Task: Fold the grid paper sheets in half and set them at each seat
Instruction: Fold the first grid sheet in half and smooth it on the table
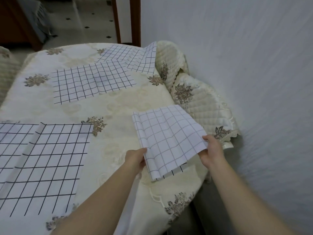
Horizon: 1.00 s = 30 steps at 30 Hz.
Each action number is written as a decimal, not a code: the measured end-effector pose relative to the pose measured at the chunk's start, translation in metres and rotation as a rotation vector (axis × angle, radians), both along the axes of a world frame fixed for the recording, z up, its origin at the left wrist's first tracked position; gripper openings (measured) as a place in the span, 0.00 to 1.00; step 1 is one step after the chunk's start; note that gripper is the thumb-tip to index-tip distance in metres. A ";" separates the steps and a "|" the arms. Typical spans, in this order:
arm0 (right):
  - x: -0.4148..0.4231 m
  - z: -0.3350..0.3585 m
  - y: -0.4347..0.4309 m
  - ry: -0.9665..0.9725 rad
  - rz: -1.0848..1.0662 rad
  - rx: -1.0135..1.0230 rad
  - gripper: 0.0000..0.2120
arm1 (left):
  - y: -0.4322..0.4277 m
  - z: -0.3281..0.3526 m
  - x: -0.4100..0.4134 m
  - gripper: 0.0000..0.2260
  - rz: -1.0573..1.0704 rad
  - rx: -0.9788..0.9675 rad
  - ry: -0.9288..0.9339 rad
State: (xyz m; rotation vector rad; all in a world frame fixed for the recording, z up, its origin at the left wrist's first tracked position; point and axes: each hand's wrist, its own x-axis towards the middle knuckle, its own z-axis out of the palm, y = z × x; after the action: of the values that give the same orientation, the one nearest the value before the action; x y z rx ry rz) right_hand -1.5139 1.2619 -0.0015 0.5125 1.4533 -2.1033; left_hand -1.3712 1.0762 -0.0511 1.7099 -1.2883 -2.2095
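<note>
Where the hands meet: a folded grid sheet (pixel 169 139) is held over the right edge of the tabletop (pixel 118 102), right of centre in the frame; whether it touches the cloth cannot be told.
Left hand (pixel 136 159): the folded sheet's left edge is pinched, fingers curled beneath it.
Right hand (pixel 212 151): the right corner is pinched, thumb on top.
Lower-left sheet (pixel 42 160): laid flat on the tabletop, a crease seen near its top.
Middle sheet (pixel 89 82): laid flat, above centre.
Far sheet (pixel 132 56): laid at the upper edge, touching the middle sheet, just beside the quilted chair (pixel 199 106).
</note>
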 end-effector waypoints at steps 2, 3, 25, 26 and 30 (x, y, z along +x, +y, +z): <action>-0.001 -0.009 0.004 -0.010 0.011 0.049 0.07 | -0.003 -0.006 -0.005 0.12 0.001 -0.020 -0.039; -0.002 -0.015 0.006 -0.015 0.020 0.084 0.06 | -0.004 -0.007 -0.006 0.11 0.002 -0.027 -0.058; 0.033 -0.060 -0.109 -0.048 0.768 0.429 0.10 | -0.094 0.011 0.131 0.02 0.203 -0.131 -0.103; 0.039 -0.058 -0.118 -0.052 0.805 0.429 0.10 | -0.095 0.012 0.140 0.03 0.212 -0.103 -0.037; 0.072 -0.054 -0.145 -0.056 0.960 0.360 0.11 | -0.093 0.011 0.155 0.08 0.276 0.055 0.214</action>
State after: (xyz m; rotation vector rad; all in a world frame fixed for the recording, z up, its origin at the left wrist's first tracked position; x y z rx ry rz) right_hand -1.4422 1.1164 -0.0553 -0.0366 1.6026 -1.0772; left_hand -1.2160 0.9832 -0.0403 1.5106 -0.8929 -2.2080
